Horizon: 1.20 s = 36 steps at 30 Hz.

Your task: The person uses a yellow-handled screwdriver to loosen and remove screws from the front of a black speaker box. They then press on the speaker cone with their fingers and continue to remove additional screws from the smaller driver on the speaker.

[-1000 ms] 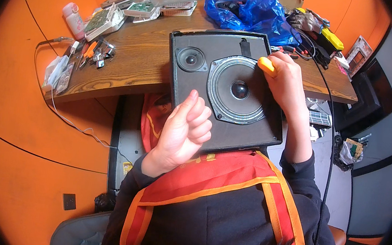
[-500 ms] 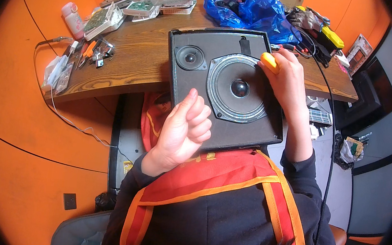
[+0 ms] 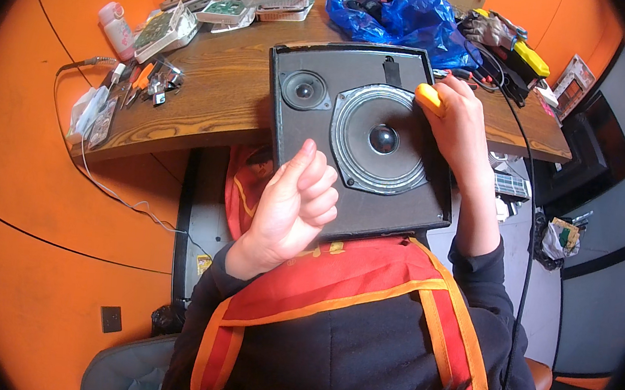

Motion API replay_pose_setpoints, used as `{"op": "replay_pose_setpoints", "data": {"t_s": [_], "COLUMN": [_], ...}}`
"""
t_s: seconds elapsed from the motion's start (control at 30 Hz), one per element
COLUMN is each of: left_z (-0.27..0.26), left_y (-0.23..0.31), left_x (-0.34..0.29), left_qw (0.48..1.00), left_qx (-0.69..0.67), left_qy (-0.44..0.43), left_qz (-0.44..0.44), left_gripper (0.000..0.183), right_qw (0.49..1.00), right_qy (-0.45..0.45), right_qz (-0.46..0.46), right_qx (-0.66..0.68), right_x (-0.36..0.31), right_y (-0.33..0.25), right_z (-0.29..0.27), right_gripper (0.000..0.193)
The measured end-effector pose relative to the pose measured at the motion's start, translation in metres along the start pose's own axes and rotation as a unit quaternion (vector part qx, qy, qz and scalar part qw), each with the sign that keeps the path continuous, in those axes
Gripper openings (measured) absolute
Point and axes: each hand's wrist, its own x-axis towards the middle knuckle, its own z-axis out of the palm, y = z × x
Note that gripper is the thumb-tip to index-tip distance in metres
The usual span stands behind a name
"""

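A black speaker box (image 3: 385,218) leans against the table edge above my lap, its front facing me. Set in it are a large round woofer (image 3: 363,136) and a small tweeter (image 3: 304,91) at its upper left. My right hand (image 3: 461,123) grips a yellow-handled screwdriver (image 3: 429,99) by the woofer's upper right rim; the hand hides the shaft and tip. In front of the box's lower left part, my left hand (image 3: 298,201) is closed with the thumb up. Whatever its curled fingers hold, if anything, is hidden.
Behind the box stands a wooden table (image 3: 221,88) carrying a blue plastic bag (image 3: 401,15), work gloves (image 3: 490,32), white trays (image 3: 164,34) with circuit boards and a pink bottle (image 3: 116,29). Orange-handled pliers (image 3: 141,79) lie at left. A black cable (image 3: 525,215) hangs along my right side.
Almost nothing differs. The screwdriver handle and my right hand have shifted very slightly; my left hand stays in place.
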Motion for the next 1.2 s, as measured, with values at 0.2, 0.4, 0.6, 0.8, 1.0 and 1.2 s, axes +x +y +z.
{"op": "replay_pose_setpoints", "data": {"t_s": [0.2,0.4,0.6,0.8,1.0,1.2], "left_z": [0.001,0.001,-0.005,-0.010,-0.004,0.004], "left_y": [0.000,0.002,0.001,0.003,0.001,0.012], "left_x": [0.000,0.003,0.003,0.001,0.000,-0.010], "left_qw": [1.000,0.995,0.978,0.975,0.976,0.983], "left_qx": [-0.008,-0.024,-0.109,-0.119,-0.105,-0.102], "left_qy": [-0.004,-0.033,-0.021,-0.038,0.067,-0.044], "left_qz": [-0.008,-0.092,-0.175,-0.184,-0.178,-0.149], "left_gripper": [0.042,0.039,0.033,0.032,0.030,0.032], "right_qw": [0.999,0.923,0.896,0.906,0.904,0.909], "right_qy": [0.025,-0.044,-0.167,-0.223,-0.191,0.111], "right_qz": [-0.021,-0.133,-0.271,-0.269,-0.271,-0.124], "right_qx": [0.024,0.358,0.311,0.240,0.269,0.383], "right_x": [0.008,0.011,0.016,0.021,0.020,0.021], "right_y": [-0.005,-0.056,-0.098,-0.100,-0.093,-0.048], "right_z": [-0.006,-0.035,-0.028,-0.020,-0.025,-0.064], "right_gripper": [0.010,0.011,0.024,0.027,0.030,0.026]}}
